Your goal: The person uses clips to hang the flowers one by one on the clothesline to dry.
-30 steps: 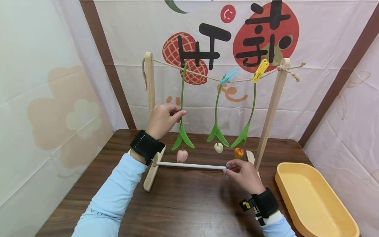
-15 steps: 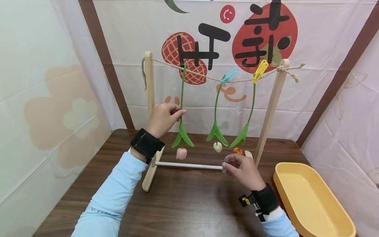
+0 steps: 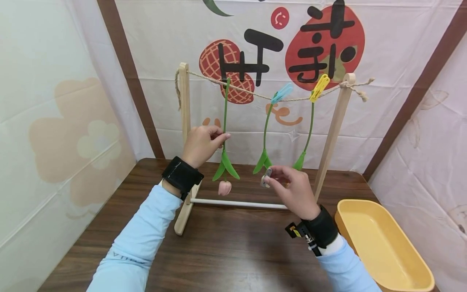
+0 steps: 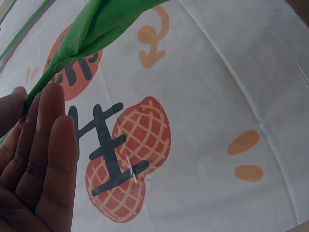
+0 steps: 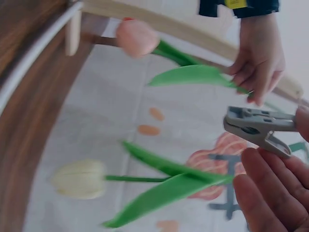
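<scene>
My left hand (image 3: 203,142) pinches the green stem of a pink artificial tulip (image 3: 224,187), which hangs head down with its stem's end at the rope (image 3: 248,91). In the left wrist view, thumb and fingertips meet on that stem just by the green leaf (image 4: 91,34). A grey clothespin (image 5: 258,126) is held between thumb and fingers of my right hand (image 3: 293,190), its jaws pointing away from the fingers. That hand is in front of the white tulip (image 5: 79,179), hung from the rope by a blue clothespin (image 3: 282,93). A yellow clothespin (image 3: 320,88) holds another stem (image 3: 310,129).
Wooden posts (image 3: 185,103) and a second post (image 3: 335,129) carry the rope, with a white rod (image 3: 237,203) low between them. A yellow tray (image 3: 386,247) stands at the right on the brown table (image 3: 219,251). Printed cloth (image 3: 153,24) hangs behind.
My right hand has risen from the white rod with the grey clothespin, up and slightly left, and now covers the white tulip's head in the head view. The left hand has stayed on the stem.
</scene>
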Motion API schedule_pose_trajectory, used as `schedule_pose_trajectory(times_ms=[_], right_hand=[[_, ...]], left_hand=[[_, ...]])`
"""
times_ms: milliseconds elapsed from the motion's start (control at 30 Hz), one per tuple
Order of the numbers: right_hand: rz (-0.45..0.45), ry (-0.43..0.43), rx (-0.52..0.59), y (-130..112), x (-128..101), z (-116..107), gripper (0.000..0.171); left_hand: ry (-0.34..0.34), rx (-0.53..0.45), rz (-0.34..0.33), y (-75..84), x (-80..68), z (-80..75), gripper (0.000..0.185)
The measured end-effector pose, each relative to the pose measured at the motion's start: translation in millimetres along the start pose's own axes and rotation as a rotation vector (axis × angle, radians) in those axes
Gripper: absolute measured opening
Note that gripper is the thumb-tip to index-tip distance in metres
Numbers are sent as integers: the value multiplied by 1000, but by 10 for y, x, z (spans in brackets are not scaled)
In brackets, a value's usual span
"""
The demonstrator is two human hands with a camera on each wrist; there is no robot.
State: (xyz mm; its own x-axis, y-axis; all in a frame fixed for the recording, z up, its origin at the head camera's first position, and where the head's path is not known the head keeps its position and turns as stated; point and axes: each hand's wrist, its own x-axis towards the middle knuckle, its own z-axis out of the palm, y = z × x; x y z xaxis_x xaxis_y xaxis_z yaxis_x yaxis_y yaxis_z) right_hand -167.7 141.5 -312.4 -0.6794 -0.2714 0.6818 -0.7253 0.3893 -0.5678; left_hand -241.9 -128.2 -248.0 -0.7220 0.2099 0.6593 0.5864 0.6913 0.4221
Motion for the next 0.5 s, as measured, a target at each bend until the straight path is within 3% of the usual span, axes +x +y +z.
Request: schedule_pose_trajectory(times_ms=[500], right_hand=[[-288, 168, -11, -506, 708, -96, 24]], left_hand=[[6, -1, 4, 4, 14, 0, 22]])
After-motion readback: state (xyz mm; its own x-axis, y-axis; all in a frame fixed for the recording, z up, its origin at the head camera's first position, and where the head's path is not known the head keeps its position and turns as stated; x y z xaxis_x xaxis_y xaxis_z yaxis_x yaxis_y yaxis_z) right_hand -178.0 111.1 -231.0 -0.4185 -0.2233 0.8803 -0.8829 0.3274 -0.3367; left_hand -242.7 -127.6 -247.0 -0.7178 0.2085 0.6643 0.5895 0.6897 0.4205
